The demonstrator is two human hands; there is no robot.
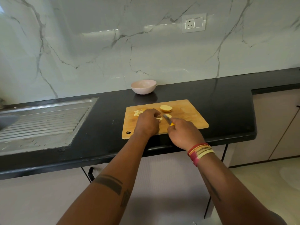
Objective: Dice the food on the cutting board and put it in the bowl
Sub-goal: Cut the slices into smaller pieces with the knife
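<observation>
The food is a pale yellow potato in several states on the wooden cutting board (pixel 186 116): a thick half potato (pixel 165 108) with tan skin and a flat cut face lies toward the board's far edge, a small heap of diced pieces (pixel 138 112) sits near the far left corner, and a few light slices (pixel 159 118) lie in the middle, partly under the fingers. The board is a rounded rectangle of light, scuffed wood with a hanging hole at its near left corner, and it rests on a glossy black worktop (pixel 227 98). Beyond the board, well apart from it and close to the wall, stands a smooth, round pale pink bowl (pixel 143 86); no food shows in the part of its inside that is visible. The left hand (pixel 147 121) lies palm down over the slices with its fingers curled, pressing them to the board. The right hand (pixel 184 133) is wrapped round the yellow handle of a knife (pixel 167 119), whose short grey blade angles away toward the slices, just beside the left fingertips. The right wrist carries a stack of red and yellow thread bands (pixel 200 151). To the left a ribbed steel drainboard (pixel 45 120) is set into the worktop, and a white marble-veined wall (pixel 97 46) rises behind.
</observation>
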